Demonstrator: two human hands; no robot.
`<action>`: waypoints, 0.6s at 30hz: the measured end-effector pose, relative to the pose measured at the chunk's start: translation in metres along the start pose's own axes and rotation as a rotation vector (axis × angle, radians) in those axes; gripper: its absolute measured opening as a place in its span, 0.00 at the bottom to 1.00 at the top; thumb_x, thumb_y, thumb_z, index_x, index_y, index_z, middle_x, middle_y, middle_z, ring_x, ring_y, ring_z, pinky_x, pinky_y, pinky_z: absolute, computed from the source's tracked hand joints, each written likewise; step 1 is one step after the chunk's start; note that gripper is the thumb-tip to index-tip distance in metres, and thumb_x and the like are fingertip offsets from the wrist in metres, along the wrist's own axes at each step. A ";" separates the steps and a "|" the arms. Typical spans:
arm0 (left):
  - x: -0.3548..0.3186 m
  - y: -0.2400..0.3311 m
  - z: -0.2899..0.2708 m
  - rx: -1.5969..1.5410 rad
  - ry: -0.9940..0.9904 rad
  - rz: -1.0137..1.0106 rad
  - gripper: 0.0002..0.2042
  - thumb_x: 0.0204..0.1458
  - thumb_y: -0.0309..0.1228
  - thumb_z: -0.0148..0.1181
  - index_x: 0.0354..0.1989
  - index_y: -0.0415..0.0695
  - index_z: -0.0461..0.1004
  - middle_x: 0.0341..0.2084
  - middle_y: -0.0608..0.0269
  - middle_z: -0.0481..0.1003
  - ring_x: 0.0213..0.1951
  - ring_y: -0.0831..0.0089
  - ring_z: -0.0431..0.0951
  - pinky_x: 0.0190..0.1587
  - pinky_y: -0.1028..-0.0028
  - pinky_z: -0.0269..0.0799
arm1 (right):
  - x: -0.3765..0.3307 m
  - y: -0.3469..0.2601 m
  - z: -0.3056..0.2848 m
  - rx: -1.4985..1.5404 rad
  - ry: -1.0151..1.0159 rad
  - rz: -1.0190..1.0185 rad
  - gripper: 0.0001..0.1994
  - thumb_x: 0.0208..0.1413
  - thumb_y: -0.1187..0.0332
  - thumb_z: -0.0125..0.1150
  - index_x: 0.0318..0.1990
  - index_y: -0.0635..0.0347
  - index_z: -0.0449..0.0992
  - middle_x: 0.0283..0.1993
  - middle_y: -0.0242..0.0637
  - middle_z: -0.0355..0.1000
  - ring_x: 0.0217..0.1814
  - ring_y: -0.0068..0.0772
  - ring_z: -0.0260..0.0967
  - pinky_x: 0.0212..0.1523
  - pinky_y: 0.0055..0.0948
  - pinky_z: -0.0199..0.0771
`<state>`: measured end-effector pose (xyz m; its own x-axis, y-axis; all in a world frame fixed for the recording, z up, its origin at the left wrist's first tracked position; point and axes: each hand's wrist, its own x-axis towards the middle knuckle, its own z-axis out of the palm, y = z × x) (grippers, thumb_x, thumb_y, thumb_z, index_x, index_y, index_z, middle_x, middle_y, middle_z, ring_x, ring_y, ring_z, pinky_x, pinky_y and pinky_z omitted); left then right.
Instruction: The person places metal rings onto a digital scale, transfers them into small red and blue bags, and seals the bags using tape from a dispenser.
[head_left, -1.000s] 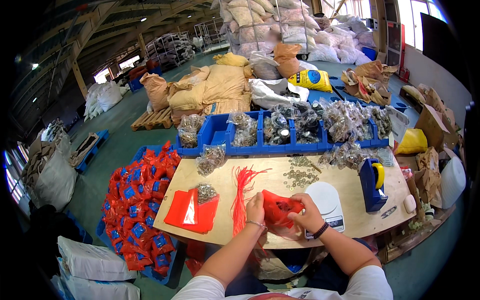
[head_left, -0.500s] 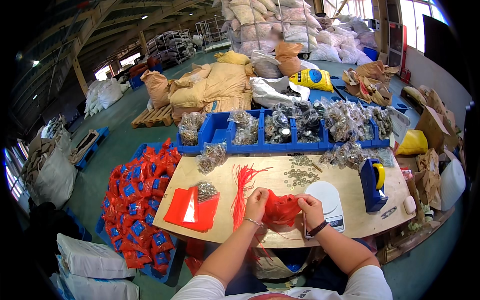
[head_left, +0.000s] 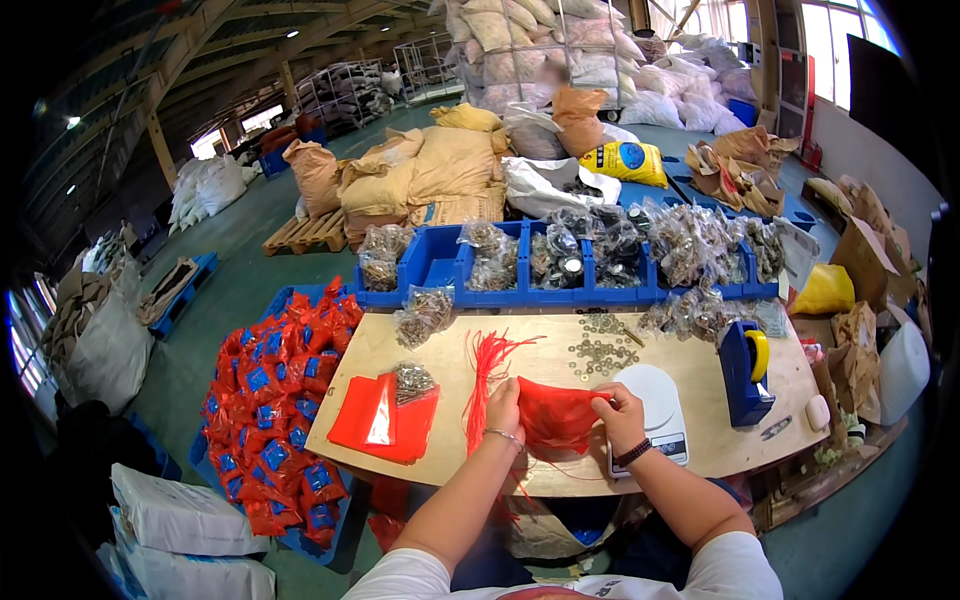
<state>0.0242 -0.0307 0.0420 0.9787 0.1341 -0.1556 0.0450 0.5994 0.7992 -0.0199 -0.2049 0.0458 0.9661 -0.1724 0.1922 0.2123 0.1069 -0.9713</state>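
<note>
A red plastic bag [head_left: 557, 415] is stretched between my two hands over the front of the wooden table [head_left: 470, 482]. My left hand [head_left: 506, 408] is closed on its left side. My right hand [head_left: 624, 418] pinches its right upper corner, beside a white digital scale [head_left: 652, 390]. Left of my left hand lies a bundle of thin red strings [head_left: 484, 375]. Farther left is a stack of flat red bags [head_left: 370, 420], with a clear bag of small metal parts [head_left: 411, 382] on top. Many small metal washers [head_left: 600, 358] lie spread beyond my hands.
Blue bins [head_left: 430, 262] with bagged hardware line the table's far edge. A blue tape dispenser [head_left: 745, 375] and a white rounded object [head_left: 818, 412] are at the right. Left of the table, a blue crate [head_left: 345, 500] holds a heap of filled red bags [head_left: 270, 420].
The red bag, bunched up half a second ago, is now spread wider and flatter between my hands. My left hand has shifted slightly left and lower.
</note>
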 end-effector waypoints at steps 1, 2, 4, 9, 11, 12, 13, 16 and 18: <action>0.004 -0.002 -0.002 -0.005 0.012 0.012 0.09 0.57 0.32 0.46 0.39 0.41 0.69 0.36 0.67 0.70 0.38 0.78 0.70 0.43 0.76 0.67 | 0.000 0.000 -0.001 -0.012 -0.010 -0.017 0.02 0.46 0.77 0.58 0.28 0.66 0.72 0.34 0.33 0.69 0.32 0.21 0.66 0.35 0.18 0.67; 0.007 -0.004 -0.007 0.048 -0.012 0.087 0.09 0.57 0.32 0.46 0.39 0.41 0.69 0.35 0.67 0.70 0.38 0.78 0.69 0.42 0.76 0.68 | -0.001 -0.002 -0.002 -0.025 -0.019 -0.035 0.02 0.46 0.77 0.58 0.28 0.65 0.73 0.32 0.33 0.70 0.32 0.21 0.66 0.35 0.18 0.66; 0.008 -0.002 -0.017 0.157 -0.058 0.238 0.08 0.57 0.31 0.47 0.38 0.41 0.69 0.34 0.68 0.70 0.37 0.80 0.69 0.40 0.77 0.68 | -0.003 -0.010 -0.003 -0.085 -0.051 -0.107 0.01 0.45 0.77 0.58 0.26 0.65 0.73 0.30 0.34 0.70 0.32 0.23 0.66 0.35 0.19 0.66; -0.025 0.017 -0.009 -0.004 -0.050 0.147 0.07 0.57 0.31 0.47 0.33 0.42 0.67 0.29 0.71 0.66 0.32 0.83 0.64 0.37 0.80 0.63 | -0.004 -0.027 -0.003 -0.145 -0.053 -0.193 0.01 0.43 0.78 0.58 0.24 0.66 0.72 0.28 0.37 0.71 0.31 0.26 0.67 0.36 0.21 0.66; -0.025 0.018 0.001 -0.002 0.016 0.083 0.07 0.57 0.31 0.47 0.31 0.43 0.67 0.27 0.73 0.64 0.30 0.84 0.61 0.36 0.82 0.61 | 0.007 -0.013 -0.006 -0.139 -0.014 -0.128 0.01 0.43 0.78 0.58 0.25 0.66 0.72 0.28 0.36 0.71 0.31 0.25 0.67 0.36 0.21 0.66; -0.021 0.016 0.006 -0.015 0.038 0.055 0.06 0.57 0.31 0.47 0.31 0.43 0.67 0.27 0.73 0.64 0.30 0.84 0.61 0.36 0.82 0.61 | 0.014 -0.006 -0.006 -0.130 0.010 -0.101 0.01 0.43 0.78 0.58 0.25 0.66 0.72 0.29 0.36 0.71 0.31 0.25 0.67 0.36 0.21 0.66; -0.017 0.013 0.006 -0.029 0.064 0.028 0.06 0.57 0.31 0.47 0.30 0.43 0.67 0.27 0.73 0.64 0.30 0.84 0.61 0.36 0.82 0.61 | 0.017 -0.004 -0.005 -0.122 0.030 -0.073 0.02 0.43 0.78 0.58 0.26 0.66 0.72 0.29 0.36 0.71 0.31 0.25 0.67 0.36 0.21 0.66; -0.006 0.012 -0.006 0.015 -0.044 0.219 0.08 0.57 0.33 0.47 0.31 0.43 0.68 0.26 0.73 0.66 0.30 0.84 0.62 0.36 0.80 0.62 | 0.020 -0.016 0.003 -0.120 -0.002 -0.193 0.02 0.45 0.77 0.57 0.26 0.66 0.72 0.30 0.36 0.72 0.32 0.25 0.67 0.37 0.21 0.66; -0.012 0.024 -0.003 0.030 -0.130 0.278 0.09 0.57 0.34 0.48 0.30 0.43 0.69 0.26 0.73 0.68 0.30 0.84 0.63 0.38 0.80 0.62 | 0.018 -0.027 0.002 -0.200 -0.063 -0.320 0.03 0.47 0.75 0.57 0.26 0.65 0.72 0.32 0.37 0.72 0.34 0.26 0.67 0.39 0.22 0.66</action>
<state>0.0131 -0.0160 0.0614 0.9716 0.1867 0.1452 -0.2241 0.5301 0.8178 -0.0074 -0.2086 0.0756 0.8639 -0.1048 0.4926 0.4781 -0.1371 -0.8676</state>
